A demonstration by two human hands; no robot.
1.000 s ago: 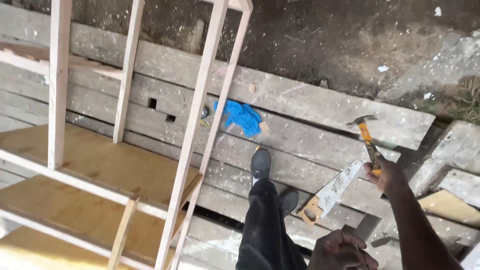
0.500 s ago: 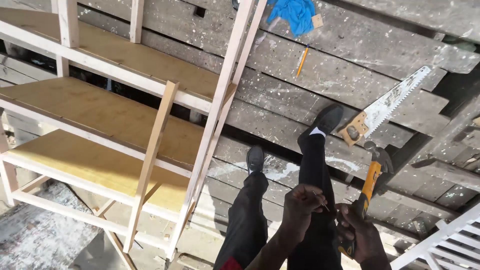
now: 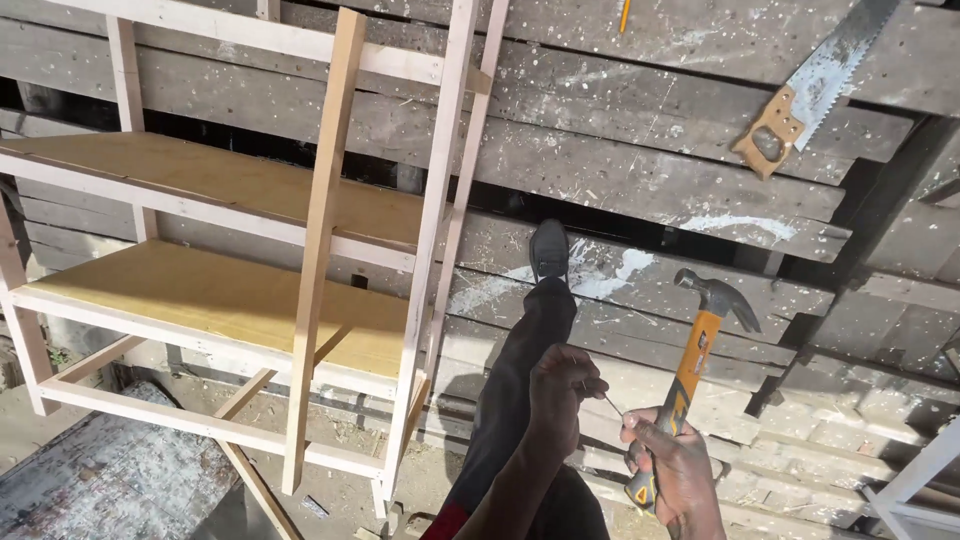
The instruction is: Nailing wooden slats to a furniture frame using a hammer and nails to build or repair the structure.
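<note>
Outdoor work spot, strong sun, hard shadows. Ground is a deck of weathered grey planks (image 3: 640, 180), laid roughly side by side, dark gaps between them, white paint splashes and sawdust on top. Lower left: bare dirt and a grey, paint-flecked slab (image 3: 110, 470).

Left half of view: unfinished shelf frame (image 3: 320, 250) of pale timber, lying on the planks, two plywood shelves fitted, thin uprights and a diagonal brace showing.

Right hand (image 3: 680, 475), bottom centre-right: fingers wrapped tight round the handle of a claw hammer (image 3: 695, 370). Handle orange-yellow with a black grip, steel head up, tilted to the right, above the planks and not touching them.

Left hand (image 3: 560, 395), just left of the right hand: fingertips pinched together on a thin nail (image 3: 612, 403). The nail runs from the pinch toward the right thumb; whether that thumb touches it cannot be told.

Below and behind the hands: the person's leg in dark trousers, one black shoe (image 3: 548, 250) planted on the planks beside the frame's right upright.

Top right: handsaw (image 3: 810, 85) flat on the planks, wooden handle toward the lower left, well apart from both hands. Top edge: a yellow pencil (image 3: 624, 14), partly cut off.
</note>
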